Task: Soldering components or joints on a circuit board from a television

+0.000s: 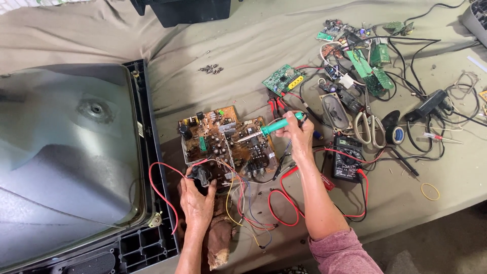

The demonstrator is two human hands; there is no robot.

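Observation:
My right hand [298,133] grips a soldering iron [276,126] with a green handle. Its metal tip points left over the brown circuit board [223,139] lying on the cloth. My left hand [196,199] rests at the board's near edge, its fingers closed on a black component [200,175] from which a thick red wire [158,189] loops away to the left. Thin coloured wires trail from the board toward me.
A picture tube in its black frame [147,152] lies face down at left. A black multimeter [347,158] with red leads, scissors [369,128], a tape roll [396,135], several green circuit boards [282,79] and cables lie to the right. Loose screws [211,68] sit further back.

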